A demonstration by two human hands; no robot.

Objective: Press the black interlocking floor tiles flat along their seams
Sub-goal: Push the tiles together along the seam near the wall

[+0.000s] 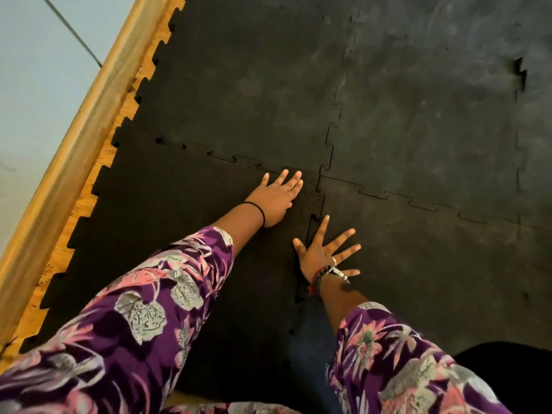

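Black interlocking floor tiles point(245, 94) cover most of the floor, joined by toothed seams that meet at a four-way corner point(321, 174). My left hand point(276, 200) lies flat, palm down, on the near-left tile just left of that corner, fingers together and pointing away. My right hand point(324, 253) lies flat with fingers spread on the near-right tile point(433, 264), its thumb and index finger across the near seam point(312, 222), where a tooth gapes slightly. Both hands hold nothing.
A wooden skirting board point(74, 150) and a strip of bare wood floor point(89, 201) run along the tiles' toothed left edge, with a pale wall beyond. A lifted gap shows in a far-right seam point(521, 74). A dark object point(507, 363) sits at bottom right.
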